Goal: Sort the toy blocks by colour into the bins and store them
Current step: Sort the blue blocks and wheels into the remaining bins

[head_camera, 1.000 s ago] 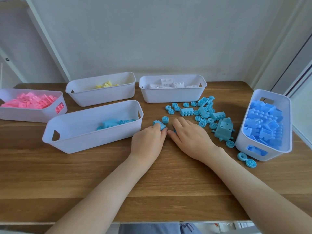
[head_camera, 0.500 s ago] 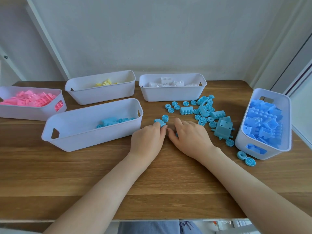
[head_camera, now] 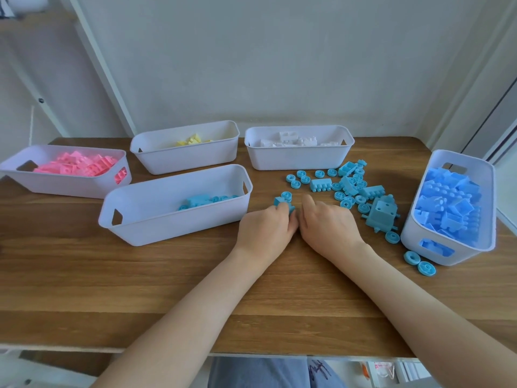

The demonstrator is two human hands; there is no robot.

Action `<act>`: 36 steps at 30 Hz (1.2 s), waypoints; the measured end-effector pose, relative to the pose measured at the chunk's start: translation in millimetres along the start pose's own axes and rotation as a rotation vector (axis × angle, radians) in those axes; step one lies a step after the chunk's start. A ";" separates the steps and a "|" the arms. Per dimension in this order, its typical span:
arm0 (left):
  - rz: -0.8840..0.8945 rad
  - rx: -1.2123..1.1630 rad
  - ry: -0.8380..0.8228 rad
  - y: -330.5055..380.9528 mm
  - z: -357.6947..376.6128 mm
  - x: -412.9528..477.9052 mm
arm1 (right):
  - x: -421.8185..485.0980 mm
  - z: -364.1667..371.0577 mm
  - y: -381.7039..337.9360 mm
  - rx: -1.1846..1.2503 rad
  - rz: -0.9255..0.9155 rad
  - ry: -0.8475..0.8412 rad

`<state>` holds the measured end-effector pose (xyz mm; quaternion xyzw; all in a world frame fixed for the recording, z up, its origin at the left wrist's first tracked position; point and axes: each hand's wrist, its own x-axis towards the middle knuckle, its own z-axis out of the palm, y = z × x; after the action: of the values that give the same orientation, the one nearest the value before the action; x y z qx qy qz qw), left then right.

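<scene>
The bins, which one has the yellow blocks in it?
The bin at the back, second from the left. Only it holds yellow blocks; the others hold pink, white, turquoise or blue ones.

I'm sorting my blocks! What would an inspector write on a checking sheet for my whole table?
Surface: wooden table, carrying bins and loose blocks.
Job's things: five white bins: pink bin, yellow bin, white-block bin, near bin holding a few teal blocks, and blue bin, full. The loose teal blocks lie between the white-block bin and the blue bin. Two wheels sit by the blue bin's near end.
Clutter: nothing seen.
Hands: left hand has fingertips on a small teal block, grip unclear. Right hand rests open beside it.
Cables: nothing seen.
Surroundings: pale wall behind, white frame at left.
</scene>
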<state>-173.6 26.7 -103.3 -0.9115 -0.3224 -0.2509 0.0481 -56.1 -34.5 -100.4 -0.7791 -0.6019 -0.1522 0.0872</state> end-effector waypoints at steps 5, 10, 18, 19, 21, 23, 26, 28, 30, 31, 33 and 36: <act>0.070 0.099 0.086 1.1 -8.5 -1.5 | -0.2 -5.5 -7.8 -0.024 0.038 0.027; 0.171 0.063 0.244 -4.7 -45.8 -5.3 | 2.3 -15.3 -7.9 -0.069 0.022 -0.057; 0.025 -0.003 0.105 -97.1 -121.2 -10.5 | 70.9 -62.7 -55.0 0.693 0.144 -0.031; -0.027 0.012 0.025 -108.2 -123.2 -11.6 | 81.3 -69.2 -66.2 0.721 0.107 -0.042; -0.113 0.008 -0.060 -128.7 -124.0 -12.9 | 99.2 -76.7 -91.7 0.764 0.032 -0.069; -0.166 -0.011 -0.135 -143.8 -122.4 -11.4 | 110.4 -74.9 -116.5 0.757 -0.052 -0.105; -0.223 -0.002 -0.272 -158.1 -115.7 -11.1 | 117.3 -60.6 -141.5 0.680 -0.140 -0.201; -0.231 0.001 -0.366 -163.6 -110.5 -12.8 | 117.5 -52.4 -145.9 0.587 -0.170 -0.290; -0.255 -0.042 -0.426 -167.2 -105.9 -14.7 | 114.6 -45.9 -144.4 0.575 -0.143 -0.322; -0.270 -0.072 -0.431 -168.2 -104.2 -15.0 | 113.0 -44.2 -140.6 0.552 -0.167 -0.338; -0.294 -0.105 -0.418 -169.0 -103.2 -14.3 | 111.5 -47.2 -137.1 0.576 -0.197 -0.394; -0.304 -0.107 -0.380 -165.5 -103.5 -13.3 | 109.0 -51.3 -126.5 0.462 -0.331 -0.393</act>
<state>-327.8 123.8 -32.0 -0.8846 -0.4452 -0.0960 -0.1001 -159.9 81.5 -21.0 -0.6449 -0.7441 0.1291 0.1176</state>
